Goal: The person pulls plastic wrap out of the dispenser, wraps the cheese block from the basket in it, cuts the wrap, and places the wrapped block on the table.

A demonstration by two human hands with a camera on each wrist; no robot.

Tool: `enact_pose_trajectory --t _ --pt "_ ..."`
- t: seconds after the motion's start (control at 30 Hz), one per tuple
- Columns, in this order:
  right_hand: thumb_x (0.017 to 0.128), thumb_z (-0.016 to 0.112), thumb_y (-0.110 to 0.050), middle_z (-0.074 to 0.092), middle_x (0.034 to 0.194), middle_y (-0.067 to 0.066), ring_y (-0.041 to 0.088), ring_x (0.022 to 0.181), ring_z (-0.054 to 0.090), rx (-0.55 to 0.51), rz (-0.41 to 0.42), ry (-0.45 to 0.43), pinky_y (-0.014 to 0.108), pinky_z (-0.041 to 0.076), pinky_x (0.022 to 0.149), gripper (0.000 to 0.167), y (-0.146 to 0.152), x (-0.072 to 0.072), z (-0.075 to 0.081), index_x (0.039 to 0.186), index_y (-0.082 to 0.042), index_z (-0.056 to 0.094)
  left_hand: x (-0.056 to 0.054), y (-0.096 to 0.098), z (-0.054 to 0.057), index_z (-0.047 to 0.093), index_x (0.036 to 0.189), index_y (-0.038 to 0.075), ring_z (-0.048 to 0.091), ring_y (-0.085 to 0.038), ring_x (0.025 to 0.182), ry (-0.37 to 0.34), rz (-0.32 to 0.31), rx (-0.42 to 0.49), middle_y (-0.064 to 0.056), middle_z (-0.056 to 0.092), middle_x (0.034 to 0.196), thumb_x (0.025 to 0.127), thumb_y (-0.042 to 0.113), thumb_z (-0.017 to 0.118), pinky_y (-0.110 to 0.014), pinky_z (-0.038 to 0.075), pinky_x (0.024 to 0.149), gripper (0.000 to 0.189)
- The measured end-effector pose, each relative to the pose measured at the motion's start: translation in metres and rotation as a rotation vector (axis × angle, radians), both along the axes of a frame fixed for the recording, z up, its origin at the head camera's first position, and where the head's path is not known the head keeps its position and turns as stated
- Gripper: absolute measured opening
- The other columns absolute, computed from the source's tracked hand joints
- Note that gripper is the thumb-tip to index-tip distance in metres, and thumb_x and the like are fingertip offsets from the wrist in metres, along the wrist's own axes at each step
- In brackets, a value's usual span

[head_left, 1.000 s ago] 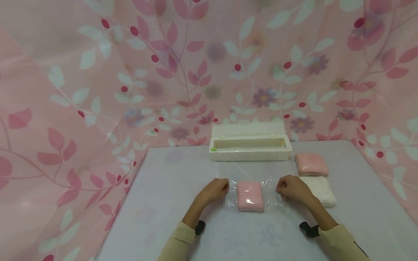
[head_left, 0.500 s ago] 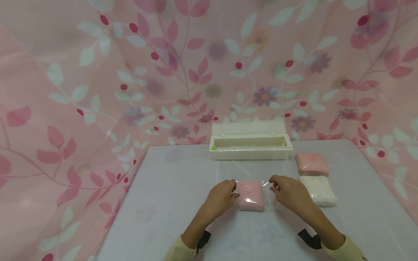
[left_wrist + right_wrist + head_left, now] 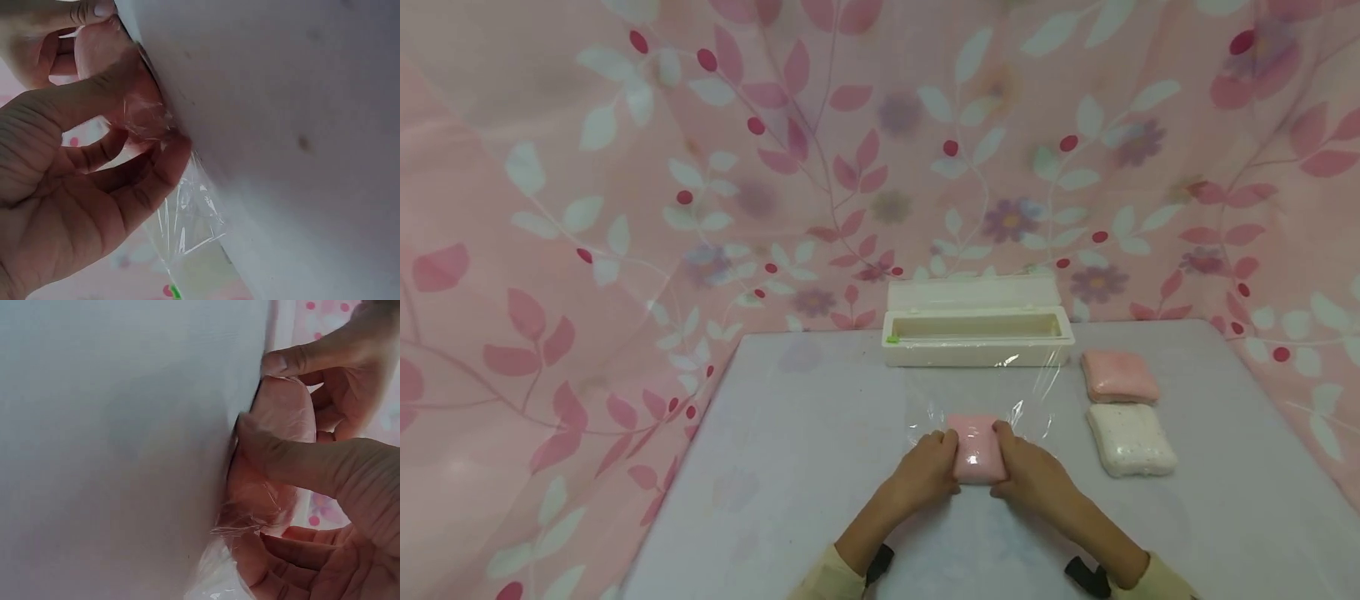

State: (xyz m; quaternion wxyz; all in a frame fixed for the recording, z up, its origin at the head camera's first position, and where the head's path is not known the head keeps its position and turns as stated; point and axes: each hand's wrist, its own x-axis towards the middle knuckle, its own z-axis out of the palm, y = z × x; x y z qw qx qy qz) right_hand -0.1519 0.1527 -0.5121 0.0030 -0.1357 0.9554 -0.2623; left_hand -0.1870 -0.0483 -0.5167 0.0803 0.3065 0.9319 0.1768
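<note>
A pink rounded block [image 3: 977,450] with glossy cling film over it lies near the middle of the table. My left hand [image 3: 927,468] grips its left side, thumb at the near edge and fingers at the far edge and the film. On the other side my right hand [image 3: 1036,477] holds it the same way. Loose cling film [image 3: 977,390] stretches from the block back toward a white dispenser box [image 3: 977,354]. In the left wrist view, crumpled film [image 3: 194,212] trails beside the fingers. The right wrist view shows both thumbs along the near edge of the pink block [image 3: 284,406].
The dispenser box stands at the back of the table with its lid raised and a green tab [image 3: 892,340] at its left. To the right lie another pink block [image 3: 1120,377] and a white block [image 3: 1132,440], both shiny. Floral curtains [image 3: 820,167] hang behind the table.
Both hands have moved inward from the film's outer edges to the sides of the pink block and now grip it. The film beside the block has been drawn in.
</note>
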Motion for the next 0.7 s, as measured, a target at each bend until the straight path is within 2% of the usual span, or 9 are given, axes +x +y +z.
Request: enact_pose_trajectory --t 0.1,0.17,0.27,0.37,0.47,0.5,0.57,0.7 --pt "0.066 0.089 -0.011 0.067 0.092 0.01 0.02 0.074 0.061 0.01 -0.001 0.004 0.04 0.049 0.066 0.081 -0.001 -0.003 0.0 0.131 0.001 0.042 -0.003 0.001 -0.003 0.049 0.106 0.005 0.048 -0.013 0.076 0.045 -0.027 -0.004 -0.004 0.054 0.088 0.076 0.012 0.084 -0.024 0.042 0.063 0.046" --pt "0.071 0.086 -0.012 0.065 0.085 0.007 0.016 0.068 0.056 -0.016 0.012 -0.036 0.036 0.047 0.063 0.077 0.002 -0.006 0.004 0.132 0.001 0.041 -0.006 0.0 -0.003 0.048 0.104 0.005 0.046 -0.013 0.073 0.026 -0.038 0.037 -0.002 0.051 0.084 0.079 0.009 0.078 -0.023 0.04 0.062 0.04" --pt "0.075 0.084 -0.014 0.063 0.079 0.002 0.011 0.064 0.051 -0.102 0.052 -0.095 0.031 0.044 0.059 0.075 0.011 -0.013 0.015 0.134 0.002 0.039 -0.012 -0.004 0.002 0.047 0.102 0.007 0.047 -0.011 0.07 -0.065 -0.032 0.162 -0.001 0.052 0.081 0.081 0.006 0.072 -0.022 0.041 0.06 0.033" --pt "0.081 0.081 -0.019 0.063 0.077 -0.001 0.01 0.064 0.051 -0.2 0.089 -0.123 0.028 0.043 0.057 0.073 0.024 -0.027 0.026 0.135 0.003 0.037 -0.023 -0.008 0.013 0.047 0.108 0.008 0.054 -0.009 0.076 -0.188 0.005 0.294 -0.004 0.062 0.092 0.087 0.011 0.069 -0.022 0.046 0.065 0.031" --pt "0.087 0.077 -0.026 0.065 0.079 0.0 0.011 0.066 0.054 -0.262 0.105 -0.125 0.028 0.045 0.058 0.067 0.033 -0.046 0.033 0.134 0.004 0.038 -0.039 -0.008 0.024 0.046 0.117 0.007 0.06 -0.009 0.084 -0.242 0.031 0.369 -0.01 0.067 0.103 0.093 0.017 0.066 -0.024 0.049 0.071 0.032" --pt "0.089 0.075 -0.027 0.066 0.08 0.001 0.011 0.068 0.056 -0.279 0.1 -0.129 0.029 0.046 0.059 0.064 0.035 -0.052 0.034 0.133 0.004 0.039 -0.045 -0.008 0.026 0.046 0.119 0.007 0.061 -0.009 0.083 -0.237 0.034 0.38 -0.011 0.068 0.102 0.095 0.019 0.064 -0.023 0.049 0.07 0.032" --pt "0.092 0.071 -0.031 0.068 0.079 0.006 0.013 0.067 0.058 -0.306 0.088 -0.142 0.031 0.047 0.059 0.059 0.037 -0.065 0.035 0.129 0.004 0.041 -0.057 -0.005 0.028 0.046 0.119 0.004 0.06 -0.009 0.073 -0.227 0.045 0.399 -0.01 0.068 0.09 0.097 0.02 0.062 -0.024 0.048 0.063 0.031" --pt "0.095 0.067 -0.034 0.07 0.081 0.013 0.019 0.069 0.063 -0.362 0.008 -0.175 0.034 0.047 0.058 0.05 0.035 -0.083 0.034 0.119 0.003 0.044 -0.077 0.003 0.024 0.048 0.117 0.003 0.051 -0.009 0.057 -0.217 0.135 0.418 -0.002 0.06 0.071 0.1 0.025 0.057 -0.025 0.042 0.049 0.029"
